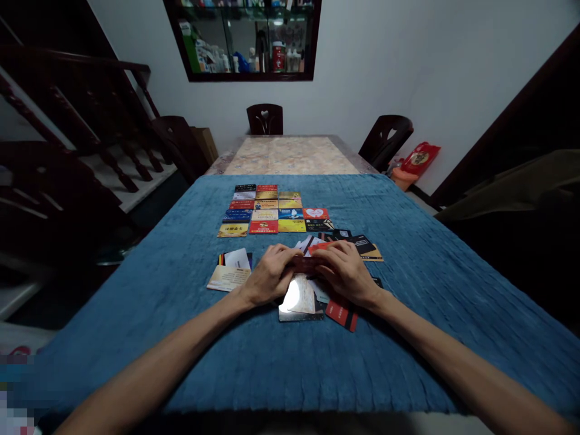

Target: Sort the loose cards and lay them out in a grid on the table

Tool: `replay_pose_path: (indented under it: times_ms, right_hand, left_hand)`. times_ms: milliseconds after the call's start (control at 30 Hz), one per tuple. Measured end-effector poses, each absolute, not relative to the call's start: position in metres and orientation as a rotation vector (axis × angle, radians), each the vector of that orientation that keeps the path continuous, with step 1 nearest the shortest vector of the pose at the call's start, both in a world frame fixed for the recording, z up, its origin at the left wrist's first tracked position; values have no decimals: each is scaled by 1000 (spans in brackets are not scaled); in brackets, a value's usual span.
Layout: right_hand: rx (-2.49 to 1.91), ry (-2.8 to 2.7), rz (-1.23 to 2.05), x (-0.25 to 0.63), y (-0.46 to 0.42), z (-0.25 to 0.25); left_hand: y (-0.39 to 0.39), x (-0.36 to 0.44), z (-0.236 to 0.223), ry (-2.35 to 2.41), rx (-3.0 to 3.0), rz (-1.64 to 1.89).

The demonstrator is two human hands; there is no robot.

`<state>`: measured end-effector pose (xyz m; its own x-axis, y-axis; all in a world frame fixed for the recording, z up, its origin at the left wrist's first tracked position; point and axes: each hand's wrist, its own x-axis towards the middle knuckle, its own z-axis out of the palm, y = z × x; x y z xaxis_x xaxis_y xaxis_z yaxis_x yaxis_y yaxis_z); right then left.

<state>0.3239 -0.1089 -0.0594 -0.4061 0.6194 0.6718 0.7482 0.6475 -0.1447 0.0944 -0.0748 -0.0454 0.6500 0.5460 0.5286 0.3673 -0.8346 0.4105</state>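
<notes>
My left hand (pixel 270 273) and my right hand (pixel 345 270) meet over a loose pile of cards (pixel 317 296) on the blue cloth (pixel 181 284). Both pinch a dark red card (pixel 304 263) between their fingertips. Under the hands lie a shiny reflective card (pixel 296 297) and a red card (pixel 342 313). Beyond the hands, several cards are laid out in a neat grid (pixel 272 211). A small stack of cards (pixel 230 270) lies just left of my left hand. More loose cards (pixel 362 244) fan out behind my right hand.
The blue cloth covers the near half of a long table; bare marbled tabletop (pixel 290 154) shows beyond. Dark wooden chairs (pixel 264 119) stand at the far end and both sides. A staircase railing (pixel 67 121) runs on the left. A wall cabinet (pixel 247 36) hangs ahead.
</notes>
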Motion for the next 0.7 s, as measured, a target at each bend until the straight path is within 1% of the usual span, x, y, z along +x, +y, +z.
replay_pose_path:
  times_ms: [233,400,700]
  right_hand:
    - [-1138,-2161,-140,327,-107,-65]
    - [-1179,-2089,-137,325,-107,-67]
    - [-1140,-2070,-164,321,-106,-64]
  left_hand:
    - [-67,92,-50,849,2629,971]
    - [-68,93,-50,872,2657,961]
    - [-66,93,-51,935,2541,1141]
